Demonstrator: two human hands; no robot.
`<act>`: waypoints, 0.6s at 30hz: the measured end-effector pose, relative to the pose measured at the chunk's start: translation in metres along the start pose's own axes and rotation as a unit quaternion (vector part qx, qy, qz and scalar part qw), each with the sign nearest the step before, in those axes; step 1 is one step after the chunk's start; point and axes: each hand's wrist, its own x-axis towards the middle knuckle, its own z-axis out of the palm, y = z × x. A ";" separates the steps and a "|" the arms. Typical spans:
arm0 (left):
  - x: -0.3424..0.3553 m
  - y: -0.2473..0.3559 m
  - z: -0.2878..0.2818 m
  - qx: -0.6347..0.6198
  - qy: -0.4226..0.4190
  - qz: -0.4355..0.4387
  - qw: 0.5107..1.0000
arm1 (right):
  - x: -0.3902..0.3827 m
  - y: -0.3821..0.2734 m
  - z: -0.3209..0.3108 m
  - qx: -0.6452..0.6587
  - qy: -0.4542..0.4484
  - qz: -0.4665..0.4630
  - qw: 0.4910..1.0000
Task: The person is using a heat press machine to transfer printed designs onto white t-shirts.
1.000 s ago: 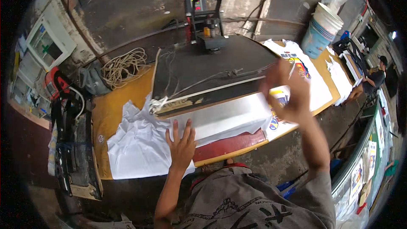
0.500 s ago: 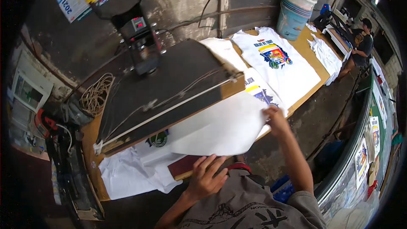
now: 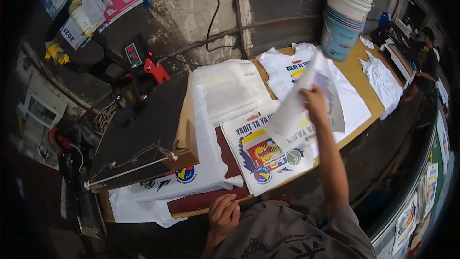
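My right hand (image 3: 314, 103) grips a curled sheet of transfer paper (image 3: 304, 112), raised over the right part of the table; a faint print shows through it. Below and left of it lies a stack of printed transfer sheets (image 3: 249, 132) with mirrored lettering and a colourful design. My left hand (image 3: 224, 215) is at the table's front edge, in front of my shirt, its fingers curled and nothing visible in them. Left of it, a white T-shirt (image 3: 208, 172) with printed badges lies partly under the dark upper plate (image 3: 143, 124) of a heat press, whose lower surface is hidden.
A printed white T-shirt (image 3: 350, 98) is spread behind the raised sheet. Pale blank sheets (image 3: 230, 88) lie at the back of the wooden table (image 3: 357, 127). Stacked buckets (image 3: 342, 24) stand farther right. Another person (image 3: 426, 62) works at the far right, beside a press.
My right hand has lifted the sheet and carried it rightward and away from me. My left hand has come off the paper. The press plate has swung left, uncovering more of the shirt.
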 end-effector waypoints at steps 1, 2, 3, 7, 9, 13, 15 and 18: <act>0.002 0.005 0.005 0.003 0.020 0.014 1.000 | 0.012 0.000 0.036 -0.006 -0.048 0.012 0.999; 0.002 0.010 0.008 0.015 0.016 0.009 1.000 | 0.022 -0.002 0.069 -0.005 -0.058 0.021 0.998; 0.001 0.013 0.011 0.033 -0.003 -0.014 0.999 | 0.033 -0.008 0.099 -0.020 -0.056 0.019 0.998; -0.020 0.017 0.013 0.062 0.017 -0.051 0.997 | 0.068 -0.029 0.142 0.420 -0.150 -0.029 0.895; -0.036 0.016 0.014 0.082 0.025 -0.135 0.987 | 0.071 -0.013 0.133 0.505 -0.140 -0.022 0.852; -0.055 0.017 0.020 0.082 0.038 -0.226 0.970 | 0.039 0.089 0.129 0.303 0.008 0.108 0.947; -0.057 0.021 0.025 0.077 0.049 -0.229 0.969 | 0.024 0.141 0.141 0.324 0.045 0.114 0.938; -0.054 0.024 0.030 0.070 0.063 -0.217 0.972 | 0.017 0.193 0.174 0.220 0.033 0.200 0.954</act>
